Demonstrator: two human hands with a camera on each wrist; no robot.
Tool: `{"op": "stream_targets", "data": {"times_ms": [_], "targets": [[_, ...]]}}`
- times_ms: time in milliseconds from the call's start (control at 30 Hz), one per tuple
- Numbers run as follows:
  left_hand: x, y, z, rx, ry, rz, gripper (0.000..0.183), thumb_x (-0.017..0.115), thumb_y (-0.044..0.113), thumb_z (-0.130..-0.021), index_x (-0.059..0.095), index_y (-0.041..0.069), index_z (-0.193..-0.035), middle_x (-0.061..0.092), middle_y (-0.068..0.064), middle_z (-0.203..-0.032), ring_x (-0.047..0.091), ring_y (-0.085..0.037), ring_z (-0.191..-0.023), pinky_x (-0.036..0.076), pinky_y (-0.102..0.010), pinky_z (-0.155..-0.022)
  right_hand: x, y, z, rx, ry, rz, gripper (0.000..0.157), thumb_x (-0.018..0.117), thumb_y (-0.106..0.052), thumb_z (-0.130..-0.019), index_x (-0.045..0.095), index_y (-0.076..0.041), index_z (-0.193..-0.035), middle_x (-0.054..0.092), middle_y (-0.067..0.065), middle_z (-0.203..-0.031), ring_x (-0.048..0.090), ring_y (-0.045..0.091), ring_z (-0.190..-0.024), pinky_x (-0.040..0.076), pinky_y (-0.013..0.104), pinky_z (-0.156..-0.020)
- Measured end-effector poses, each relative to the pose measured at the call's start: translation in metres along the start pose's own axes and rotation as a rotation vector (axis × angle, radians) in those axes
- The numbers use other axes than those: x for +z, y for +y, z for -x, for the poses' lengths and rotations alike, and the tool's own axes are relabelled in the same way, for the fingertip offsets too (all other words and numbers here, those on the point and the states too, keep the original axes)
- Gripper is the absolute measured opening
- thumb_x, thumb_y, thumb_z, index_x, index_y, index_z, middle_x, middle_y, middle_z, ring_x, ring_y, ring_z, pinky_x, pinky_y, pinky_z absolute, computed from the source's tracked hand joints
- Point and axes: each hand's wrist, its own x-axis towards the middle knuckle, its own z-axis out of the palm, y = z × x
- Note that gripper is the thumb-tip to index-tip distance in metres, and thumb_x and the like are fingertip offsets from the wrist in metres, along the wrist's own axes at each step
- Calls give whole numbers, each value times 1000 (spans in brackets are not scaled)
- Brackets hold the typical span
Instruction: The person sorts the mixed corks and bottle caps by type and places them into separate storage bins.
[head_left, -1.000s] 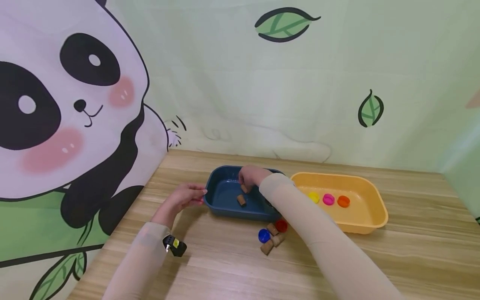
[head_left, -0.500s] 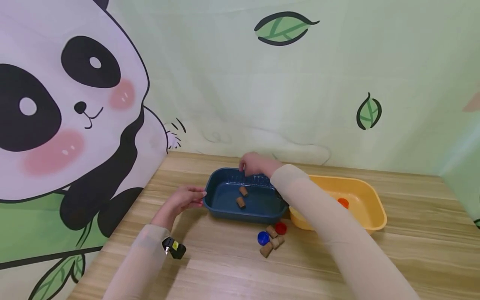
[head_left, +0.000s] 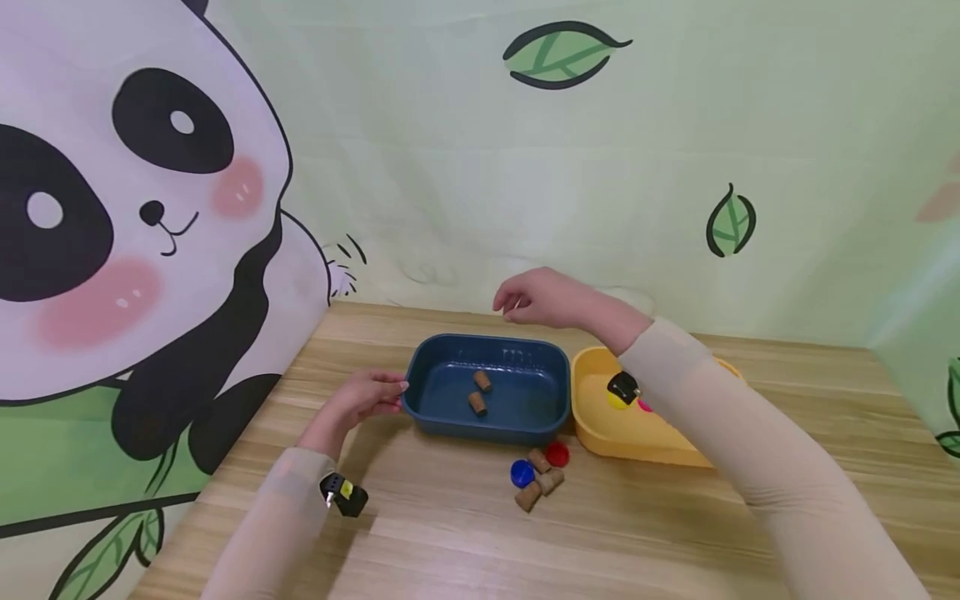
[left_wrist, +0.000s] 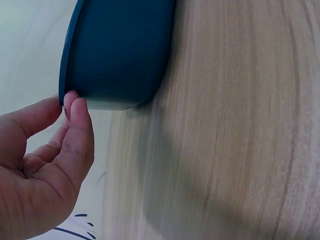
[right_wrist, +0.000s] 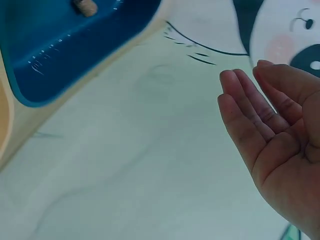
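Note:
My left hand (head_left: 369,394) pinches the left rim of the dark blue plastic bin (head_left: 487,427); in the left wrist view the thumb and fingertips (left_wrist: 79,107) meet at its rim. Inside the bin lie two brown corks, one cork (head_left: 482,381) slightly behind the other cork (head_left: 477,404). My right hand (head_left: 547,298) is raised above and behind the bin's far rim, its fingers loosely bent. Nothing is between those fingers in the right wrist view, where the hand (right_wrist: 280,130) shows its palm.
A yellow bin (head_left: 600,417) stands right beside the blue one, partly hidden by my right forearm, with a yellow cap (head_left: 617,402) inside. In front on the wooden table (head_left: 420,533) lie several corks (head_left: 528,497), a blue cap (head_left: 522,474) and a red cap (head_left: 557,454).
My right hand has let go of a cork in the blue bin, then risen up and back, away from it. My left hand has stayed at the rim.

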Motion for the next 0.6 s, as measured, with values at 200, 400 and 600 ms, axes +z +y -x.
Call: {"op": "stream_targets", "data": {"times_ms": [200, 400, 600], "targets": [[-1, -1, 1, -14, 13, -9, 45, 55, 4, -103, 45, -22, -139, 68, 6, -75, 64, -1, -67, 58, -13, -65, -7, -7, 29, 5, 44, -22, 22, 64, -10, -100, 70, -3, -120, 75, 14, -111, 69, 27, -101, 60, 41, -96], [1, 2, 4, -33, 17, -19, 45, 55, 5, -104, 44, -22, -139, 66, 6, -75, 63, -2, -67, 58, -14, -65, -6, -12, 57, 28, 83, -83, 22, 63, -10, -101, 70, -3, -121, 76, 12, -111, 70, 24, -99, 61, 40, -95], [1, 3, 2, -35, 22, -32, 46, 56, 7, -104, 45, -20, -140, 68, 5, -78, 63, -2, -69, 59, -14, -66, 1, -13, 87, 26, 122, -131, 22, 64, -11, -101, 70, -3, -121, 76, 10, -110, 70, 22, -99, 63, 39, -92]]}}
